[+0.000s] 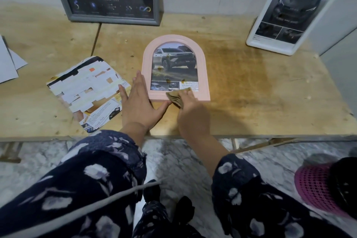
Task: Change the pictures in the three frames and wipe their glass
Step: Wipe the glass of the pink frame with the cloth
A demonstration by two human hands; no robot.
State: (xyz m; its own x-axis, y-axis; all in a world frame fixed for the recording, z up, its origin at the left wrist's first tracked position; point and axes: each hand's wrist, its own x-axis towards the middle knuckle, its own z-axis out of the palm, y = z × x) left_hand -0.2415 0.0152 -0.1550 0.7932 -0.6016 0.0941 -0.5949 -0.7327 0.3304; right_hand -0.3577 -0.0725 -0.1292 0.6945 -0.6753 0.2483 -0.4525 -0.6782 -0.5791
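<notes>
Nearest the head camera, two arms in dark floral sleeves reach forward over a marble floor to a worn wooden table (251, 87). Left hand (138, 102) lies flat, fingers straight and spread, pressing against the lower left edge of a pink arched frame (202, 63) that lies face up on the table. Right hand (190, 106) curls around a folded tan cloth (176, 96) and holds it on the bottom edge of the glass, apparently wiping. This frame holds a picture of a pickup truck; small brownish spots still show on the glass, so the wipe looks unfinished.

Just left of the hands lies a loose printed sheet (85, 91), possibly a picture taken out of a frame. At the back, a grey frame (69, 6) with a dark poster leans against the wall, and a white frame (257, 40) with a car poster leans at the right. Whether those two have been changed or wiped cannot be told. A pink basket (316, 185) sits on the floor, lower right.
</notes>
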